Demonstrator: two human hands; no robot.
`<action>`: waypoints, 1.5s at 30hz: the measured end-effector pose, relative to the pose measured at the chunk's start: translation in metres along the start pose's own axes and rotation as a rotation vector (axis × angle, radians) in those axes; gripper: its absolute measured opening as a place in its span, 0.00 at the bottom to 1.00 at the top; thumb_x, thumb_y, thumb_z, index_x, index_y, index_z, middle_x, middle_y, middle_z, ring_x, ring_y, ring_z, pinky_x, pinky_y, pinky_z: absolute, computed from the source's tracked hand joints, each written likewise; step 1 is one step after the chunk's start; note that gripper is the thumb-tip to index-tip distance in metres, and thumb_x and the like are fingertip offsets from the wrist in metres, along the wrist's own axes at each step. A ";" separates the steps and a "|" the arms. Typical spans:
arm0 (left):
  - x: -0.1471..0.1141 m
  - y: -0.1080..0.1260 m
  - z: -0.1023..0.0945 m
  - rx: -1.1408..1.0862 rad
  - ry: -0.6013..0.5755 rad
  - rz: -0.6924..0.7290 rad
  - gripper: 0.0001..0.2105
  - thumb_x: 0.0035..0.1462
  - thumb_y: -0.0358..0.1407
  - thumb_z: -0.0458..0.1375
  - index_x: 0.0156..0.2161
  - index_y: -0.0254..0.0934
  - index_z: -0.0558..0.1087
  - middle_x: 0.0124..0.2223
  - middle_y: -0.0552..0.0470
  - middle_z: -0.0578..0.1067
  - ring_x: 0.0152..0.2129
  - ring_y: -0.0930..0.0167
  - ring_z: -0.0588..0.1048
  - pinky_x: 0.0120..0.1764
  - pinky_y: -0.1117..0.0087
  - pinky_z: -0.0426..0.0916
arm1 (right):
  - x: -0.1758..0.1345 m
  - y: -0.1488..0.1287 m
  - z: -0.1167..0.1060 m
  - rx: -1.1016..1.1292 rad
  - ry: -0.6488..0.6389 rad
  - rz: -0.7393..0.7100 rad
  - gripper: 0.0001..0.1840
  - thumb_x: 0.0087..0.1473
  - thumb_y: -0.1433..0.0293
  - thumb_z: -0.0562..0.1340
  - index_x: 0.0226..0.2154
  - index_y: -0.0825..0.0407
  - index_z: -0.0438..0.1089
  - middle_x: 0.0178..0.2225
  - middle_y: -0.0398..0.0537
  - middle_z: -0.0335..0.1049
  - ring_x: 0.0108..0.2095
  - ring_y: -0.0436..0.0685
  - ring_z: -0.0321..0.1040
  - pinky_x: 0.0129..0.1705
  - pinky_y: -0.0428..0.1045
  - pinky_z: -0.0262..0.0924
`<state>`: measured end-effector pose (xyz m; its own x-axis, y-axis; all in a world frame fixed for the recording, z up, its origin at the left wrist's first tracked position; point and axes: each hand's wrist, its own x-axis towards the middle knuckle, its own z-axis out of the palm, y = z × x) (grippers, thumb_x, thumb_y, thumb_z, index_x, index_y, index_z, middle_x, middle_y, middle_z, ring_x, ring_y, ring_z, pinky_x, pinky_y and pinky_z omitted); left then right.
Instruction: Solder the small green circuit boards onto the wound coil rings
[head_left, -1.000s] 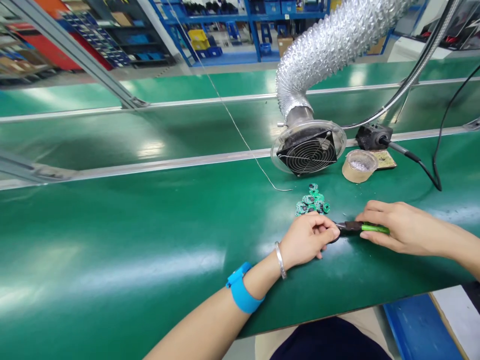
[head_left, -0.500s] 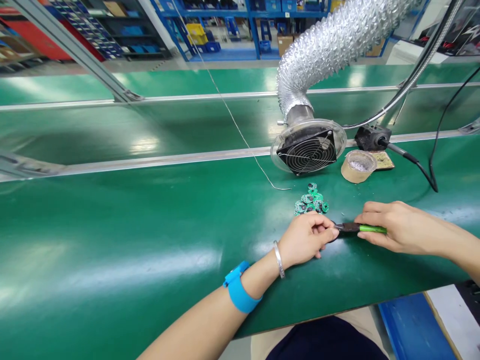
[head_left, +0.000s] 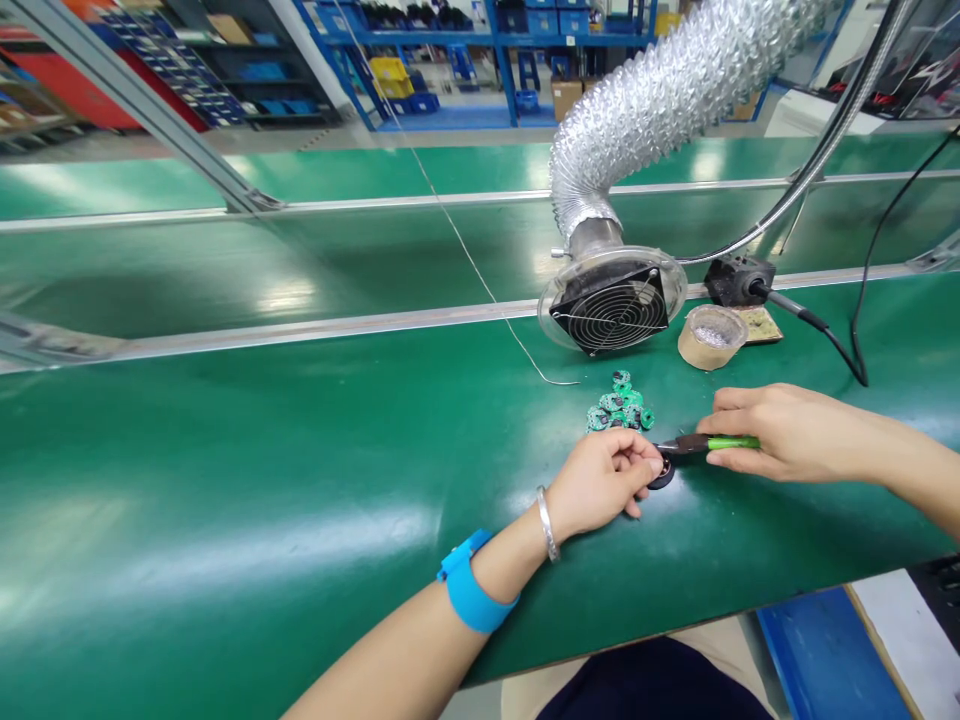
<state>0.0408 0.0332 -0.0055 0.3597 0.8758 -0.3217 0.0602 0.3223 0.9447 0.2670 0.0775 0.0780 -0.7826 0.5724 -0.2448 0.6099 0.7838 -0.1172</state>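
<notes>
Between the thumb and fingers of my left hand (head_left: 606,478) is a small round black part (head_left: 661,474), partly hidden by the fingers. My right hand (head_left: 787,432) is closed around green-handled pliers (head_left: 731,442), which look like cutting pliers. Their dark jaws reach to the far edge of the black part, close to my left fingertips. Whether the jaws touch it, I cannot tell. Just beyond my left hand lies a heap of small green circuit boards (head_left: 621,403), several of them round. A silver bangle and a blue wrist strap (head_left: 477,582) circle my left arm.
A fume-extraction fan (head_left: 616,308) on a silver foil duct (head_left: 652,110) hangs behind the boards. Right of it stand a tan tape roll (head_left: 711,338) and a soldering iron holder (head_left: 739,282) with a black cable. A thin wire (head_left: 480,275) comes down to the green bench (head_left: 300,500).
The pliers and my right hand have shifted slightly left and away from me. More of the round black part now shows beside my left fingers.
</notes>
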 end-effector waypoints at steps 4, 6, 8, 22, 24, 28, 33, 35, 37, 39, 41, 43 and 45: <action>0.000 0.000 0.001 -0.009 -0.015 -0.006 0.05 0.51 0.32 0.61 0.30 0.33 0.70 0.19 0.58 0.70 0.13 0.79 0.69 0.14 0.82 0.66 | 0.006 -0.003 -0.008 -0.026 -0.046 -0.020 0.14 0.61 0.62 0.56 0.45 0.46 0.73 0.34 0.46 0.69 0.29 0.55 0.69 0.30 0.48 0.56; 0.000 0.001 0.001 -0.004 -0.020 -0.015 0.04 0.52 0.31 0.60 0.31 0.33 0.69 0.19 0.59 0.70 0.13 0.79 0.69 0.14 0.82 0.66 | 0.008 -0.005 -0.011 -0.035 -0.061 -0.031 0.14 0.61 0.62 0.56 0.45 0.46 0.73 0.33 0.46 0.69 0.28 0.55 0.69 0.29 0.48 0.54; 0.000 0.001 0.001 0.002 -0.024 -0.018 0.04 0.52 0.31 0.60 0.31 0.33 0.69 0.19 0.59 0.70 0.13 0.80 0.68 0.14 0.83 0.65 | 0.009 -0.005 -0.013 -0.040 -0.072 -0.035 0.13 0.61 0.62 0.57 0.44 0.46 0.73 0.33 0.45 0.69 0.27 0.55 0.68 0.28 0.48 0.53; 0.000 0.003 0.001 0.006 -0.016 -0.024 0.03 0.53 0.29 0.60 0.31 0.32 0.70 0.19 0.59 0.70 0.13 0.79 0.69 0.15 0.82 0.66 | 0.013 -0.007 -0.018 -0.033 -0.099 -0.040 0.09 0.59 0.65 0.58 0.34 0.48 0.74 0.29 0.43 0.67 0.23 0.52 0.64 0.25 0.47 0.48; 0.000 0.004 0.000 -0.016 -0.007 -0.027 0.03 0.53 0.28 0.60 0.31 0.32 0.69 0.20 0.59 0.71 0.12 0.80 0.70 0.15 0.82 0.67 | 0.012 -0.004 -0.016 -0.034 -0.076 -0.029 0.10 0.60 0.64 0.58 0.35 0.47 0.74 0.29 0.43 0.67 0.24 0.52 0.65 0.26 0.47 0.50; -0.001 0.005 -0.002 -0.058 0.002 -0.039 0.04 0.53 0.28 0.61 0.30 0.32 0.69 0.19 0.57 0.72 0.12 0.80 0.71 0.16 0.83 0.66 | 0.006 0.004 -0.009 -0.097 0.020 -0.013 0.12 0.62 0.63 0.57 0.42 0.48 0.73 0.32 0.45 0.68 0.27 0.54 0.68 0.29 0.48 0.54; -0.001 0.007 -0.002 -0.071 0.001 -0.046 0.06 0.54 0.31 0.61 0.29 0.32 0.69 0.19 0.58 0.72 0.11 0.80 0.70 0.15 0.83 0.65 | 0.003 0.001 0.001 -0.164 0.102 -0.052 0.14 0.61 0.64 0.58 0.45 0.51 0.72 0.32 0.47 0.67 0.30 0.56 0.68 0.32 0.49 0.58; -0.001 0.007 -0.002 -0.074 0.002 -0.047 0.06 0.54 0.31 0.61 0.29 0.32 0.68 0.19 0.58 0.71 0.11 0.80 0.70 0.14 0.83 0.65 | 0.005 -0.003 0.003 -0.183 0.123 -0.069 0.13 0.60 0.64 0.59 0.45 0.51 0.72 0.32 0.47 0.66 0.30 0.56 0.68 0.32 0.49 0.58; -0.001 0.007 -0.001 -0.076 0.001 -0.047 0.07 0.54 0.31 0.62 0.29 0.33 0.68 0.18 0.59 0.71 0.11 0.80 0.70 0.14 0.83 0.66 | 0.007 -0.005 0.004 -0.192 0.131 -0.079 0.12 0.59 0.64 0.60 0.44 0.50 0.72 0.32 0.46 0.67 0.29 0.55 0.68 0.32 0.49 0.58; -0.001 0.007 -0.001 -0.078 0.000 -0.044 0.07 0.53 0.31 0.62 0.29 0.33 0.67 0.18 0.59 0.71 0.10 0.80 0.70 0.14 0.83 0.66 | 0.008 -0.006 0.004 -0.191 0.126 -0.077 0.12 0.58 0.65 0.60 0.44 0.50 0.72 0.32 0.46 0.67 0.29 0.56 0.68 0.31 0.49 0.59; -0.001 0.007 -0.001 -0.078 -0.002 -0.042 0.07 0.53 0.31 0.62 0.29 0.33 0.67 0.18 0.59 0.71 0.10 0.80 0.70 0.14 0.83 0.65 | 0.009 -0.006 0.005 -0.184 0.116 -0.067 0.13 0.58 0.65 0.60 0.44 0.50 0.72 0.32 0.46 0.67 0.29 0.56 0.69 0.31 0.49 0.59; -0.001 0.007 -0.001 -0.077 -0.003 -0.039 0.07 0.53 0.30 0.62 0.29 0.33 0.68 0.18 0.59 0.71 0.10 0.80 0.70 0.13 0.83 0.65 | 0.008 -0.006 0.005 -0.170 0.112 -0.060 0.13 0.58 0.65 0.60 0.45 0.50 0.73 0.32 0.46 0.67 0.29 0.56 0.69 0.31 0.49 0.59; -0.001 0.007 -0.001 -0.076 -0.006 -0.037 0.06 0.53 0.30 0.61 0.29 0.33 0.68 0.19 0.59 0.71 0.10 0.80 0.70 0.14 0.83 0.65 | 0.007 -0.007 0.004 -0.153 0.107 -0.063 0.13 0.59 0.65 0.59 0.45 0.50 0.73 0.32 0.47 0.68 0.29 0.55 0.69 0.31 0.48 0.58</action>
<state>0.0401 0.0352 0.0009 0.3644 0.8608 -0.3554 0.0026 0.3807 0.9247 0.2575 0.0754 0.0733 -0.8326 0.5366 -0.1371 0.5392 0.8419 0.0205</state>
